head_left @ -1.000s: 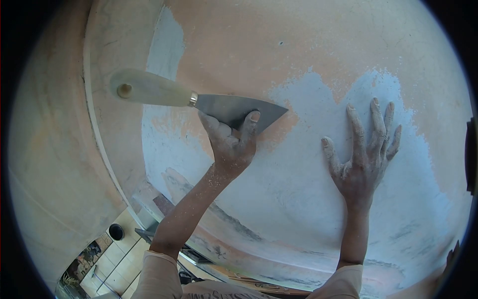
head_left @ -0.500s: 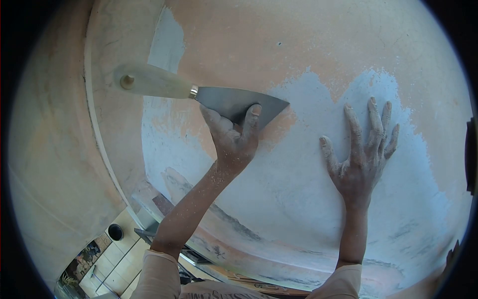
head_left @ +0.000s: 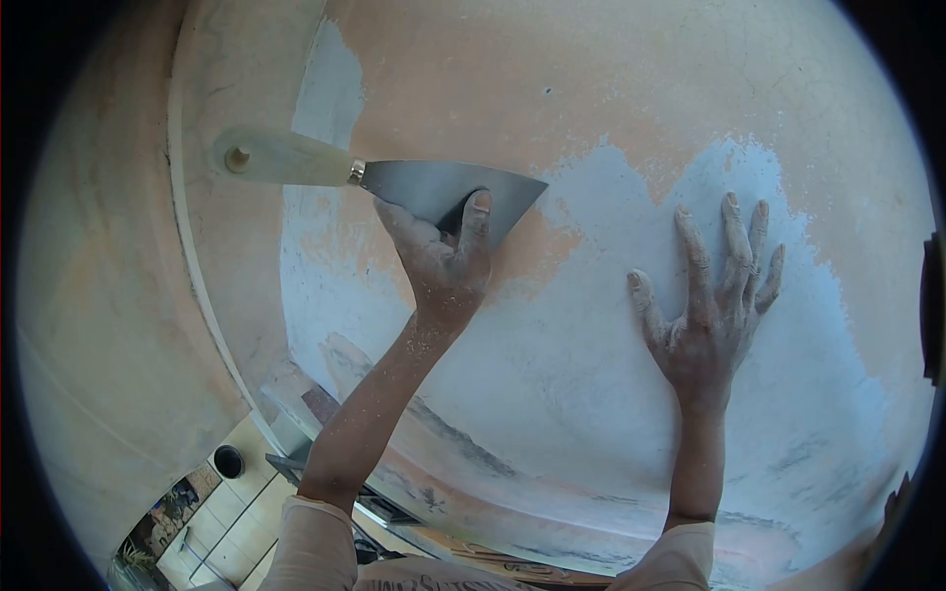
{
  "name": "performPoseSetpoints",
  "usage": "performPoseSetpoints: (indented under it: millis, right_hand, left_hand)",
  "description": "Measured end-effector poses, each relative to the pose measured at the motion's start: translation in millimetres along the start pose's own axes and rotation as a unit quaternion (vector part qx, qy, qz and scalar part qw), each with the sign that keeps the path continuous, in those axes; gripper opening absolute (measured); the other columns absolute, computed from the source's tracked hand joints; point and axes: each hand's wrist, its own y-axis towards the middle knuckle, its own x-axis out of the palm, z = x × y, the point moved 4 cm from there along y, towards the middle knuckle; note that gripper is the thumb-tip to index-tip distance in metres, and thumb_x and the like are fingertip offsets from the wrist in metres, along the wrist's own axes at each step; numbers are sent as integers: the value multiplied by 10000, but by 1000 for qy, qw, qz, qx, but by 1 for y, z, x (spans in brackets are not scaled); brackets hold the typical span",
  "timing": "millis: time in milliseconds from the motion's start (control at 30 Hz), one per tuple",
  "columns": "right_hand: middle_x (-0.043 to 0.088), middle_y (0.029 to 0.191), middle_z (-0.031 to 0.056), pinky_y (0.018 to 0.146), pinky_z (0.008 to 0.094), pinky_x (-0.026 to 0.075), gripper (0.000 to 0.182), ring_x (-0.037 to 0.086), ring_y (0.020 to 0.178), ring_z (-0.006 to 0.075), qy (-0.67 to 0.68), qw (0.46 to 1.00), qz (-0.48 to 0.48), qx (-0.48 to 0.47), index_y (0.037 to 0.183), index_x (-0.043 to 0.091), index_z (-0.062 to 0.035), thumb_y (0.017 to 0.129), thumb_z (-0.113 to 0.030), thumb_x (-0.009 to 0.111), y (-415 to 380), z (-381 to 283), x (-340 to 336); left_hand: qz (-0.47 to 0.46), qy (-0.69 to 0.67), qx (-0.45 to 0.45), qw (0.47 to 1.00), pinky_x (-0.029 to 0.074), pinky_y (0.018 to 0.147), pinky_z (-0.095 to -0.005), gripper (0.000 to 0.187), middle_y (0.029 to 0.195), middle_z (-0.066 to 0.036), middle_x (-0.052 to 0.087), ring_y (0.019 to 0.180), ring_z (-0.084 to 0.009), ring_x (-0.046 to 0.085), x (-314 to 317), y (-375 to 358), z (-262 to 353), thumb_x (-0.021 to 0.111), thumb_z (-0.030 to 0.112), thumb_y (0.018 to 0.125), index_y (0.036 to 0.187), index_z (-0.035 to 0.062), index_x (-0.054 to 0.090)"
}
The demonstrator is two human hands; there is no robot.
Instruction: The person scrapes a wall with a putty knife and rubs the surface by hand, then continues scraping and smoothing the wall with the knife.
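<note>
A putty knife (head_left: 448, 182) with a wide metal blade and a pale handle lies sideways against the wall (head_left: 631, 59), handle toward the left. My left hand (head_left: 445, 254) grips it by the blade, the thumb pressed on the metal face and the other fingers partly hidden behind it. The blade's pointed corner faces right, beside a bare orange-tan patch. Flat on the wall, my right hand (head_left: 708, 313) rests with fingers spread, dusted white and holding nothing. Around both hands the surface is a bluish-white patch (head_left: 562, 394) with ragged edges of peeling paint.
A raised vertical trim line (head_left: 202, 286) runs along the wall at left. Below it, a black bucket (head_left: 229, 460) stands on the tiled floor (head_left: 225, 504), near plants (head_left: 133, 561). A dark object (head_left: 931, 310) sticks in at the right edge.
My left hand has moved left and slightly up with the putty knife, uncovering more of the tan patch. My right hand stays in nearly the same place on the wall.
</note>
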Motion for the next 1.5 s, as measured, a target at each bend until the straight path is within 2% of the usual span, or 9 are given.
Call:
performPoseSetpoints:
  millis: [233, 600, 700, 833, 967, 1067, 1200, 1333, 1500]
  right_hand:
    - [330, 1413, 67, 1099, 549, 112, 583, 198, 1357, 293, 1, 1000, -3, 3, 1248, 503, -264, 722, -427, 695, -2, 0, 0]
    - [329, 1414, 62, 1100, 549, 112, 582, 196, 1358, 290, 5, 1000, -2, 7, 1246, 502, -271, 719, -417, 699, -2, 1, 1]
    - [328, 1415, 63, 1099, 549, 114, 581, 197, 1358, 290, 3, 1000, -3, 4, 1246, 502, -271, 719, -416, 699, -2, 1, 0]
    - [324, 1418, 61, 1099, 547, 117, 582, 198, 1357, 290, 6, 1000, -1, 4, 1247, 503, -270, 719, -419, 699, -2, 1, 0]
    - [325, 1415, 61, 1100, 547, 117, 579, 197, 1357, 290, 5, 1000, -7, 6, 1249, 501, -270, 724, -420, 694, -2, 1, -1]
    - [328, 1413, 61, 1100, 547, 116, 575, 196, 1357, 289, 3, 1000, -3, 6, 1249, 501, -270, 726, -417, 691, -1, 1, 1]
    - [325, 1415, 60, 1102, 546, 111, 576, 192, 1359, 288, -1, 1000, -5, 3, 1249, 501, -269, 727, -420, 690, -1, 1, 0]
    - [310, 1420, 58, 1095, 554, 94, 557, 177, 1358, 309, 3, 1000, -12, 5, 1256, 497, -276, 757, -471, 648, -3, 3, 3]
    - [314, 1419, 60, 1094, 555, 95, 552, 181, 1357, 308, -2, 1000, -15, 5, 1258, 496, -279, 763, -477, 641, -5, 2, 1]
  left_hand:
    - [9, -15, -48, 999, 472, 821, -326, 815, 1081, -190, 381, 1007, -238, 478, 2, 9, 3, 641, 169, 839, 1310, -70, 20]
    - [-15, 59, 59, 996, 408, 904, -346, 822, 1167, -198, 322, 1087, -251, 410, 1, -6, 0, 643, 179, 837, 1318, -63, 21]
    - [24, 38, -54, 998, 405, 901, -351, 811, 1166, -201, 317, 1100, -249, 396, -5, 11, 1, 636, 172, 838, 1314, -69, 24]
    - [-32, 141, 138, 980, 456, 800, -328, 796, 1121, -210, 357, 1013, -240, 464, 1, -9, -4, 642, 181, 835, 1298, -79, 49]
    - [32, 39, -54, 997, 442, 806, -343, 759, 1103, -195, 349, 996, -227, 459, -1, 13, 6, 632, 176, 836, 1277, -85, 73]
    - [-38, 149, 162, 975, 467, 737, -309, 710, 1072, -190, 363, 942, -219, 486, 6, -16, 2, 626, 176, 844, 1257, -74, 104]
    - [21, 38, -48, 998, 439, 814, -346, 699, 1083, -196, 351, 973, -229, 473, 0, 12, 2, 625, 158, 840, 1248, -67, 105]
    - [-72, 128, 148, 978, 466, 773, -318, 762, 1099, -214, 351, 958, -224, 477, 4, -26, -7, 631, 166, 841, 1286, -68, 59]
    - [34, -10, -8, 999, 449, 824, -314, 761, 1121, -204, 350, 1009, -231, 459, 4, -2, 0, 631, 149, 839, 1288, -62, 54]
